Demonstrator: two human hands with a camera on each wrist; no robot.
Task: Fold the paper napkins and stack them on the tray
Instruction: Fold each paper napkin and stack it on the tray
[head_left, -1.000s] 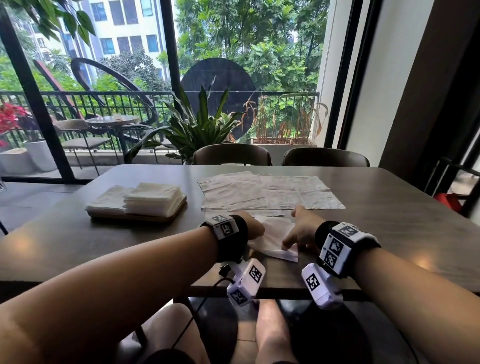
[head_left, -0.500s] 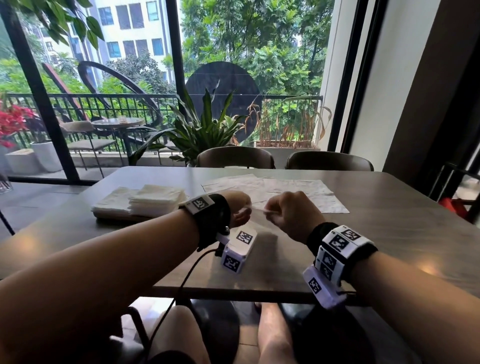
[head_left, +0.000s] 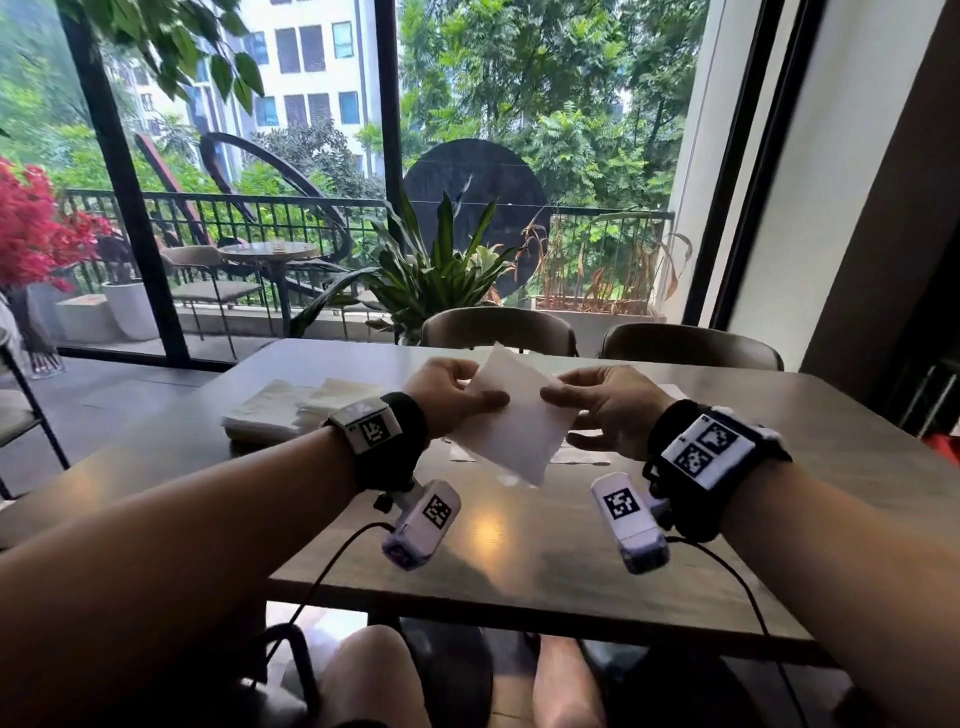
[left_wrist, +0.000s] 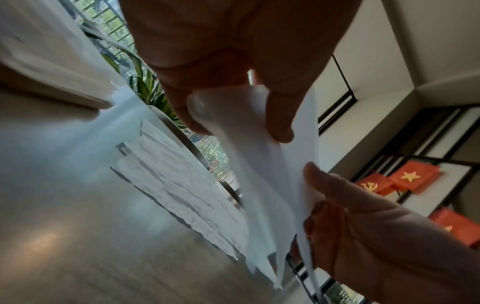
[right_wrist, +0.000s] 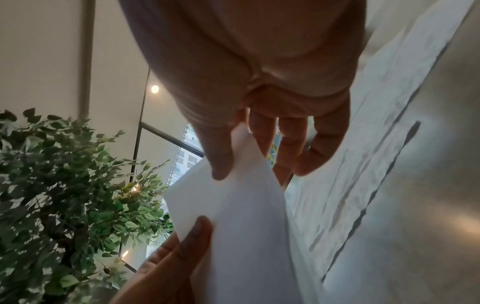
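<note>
A white paper napkin (head_left: 511, 423) hangs in the air above the table, held between both hands. My left hand (head_left: 457, 397) pinches its left edge with thumb over fingers, and my right hand (head_left: 597, 410) pinches its right edge. The left wrist view shows the same napkin (left_wrist: 262, 164) as several loose layers drooping down. In the right wrist view the thumb lies on the napkin (right_wrist: 241, 216). Folded napkins (head_left: 291, 410) are stacked on the tray (head_left: 249, 434) at the left. Flat unfolded napkins (left_wrist: 182, 185) lie on the table behind the hands.
The wooden table (head_left: 519, 561) stretches ahead, its near edge above my knees. Two chairs (head_left: 498, 330) stand at the far side before a window, with a potted plant (head_left: 436, 275) behind them. A wall stands to the right.
Both hands rose from the table with one napkin and drew apart, so the napkin now hangs spread between them. The head view has tilted upward.
</note>
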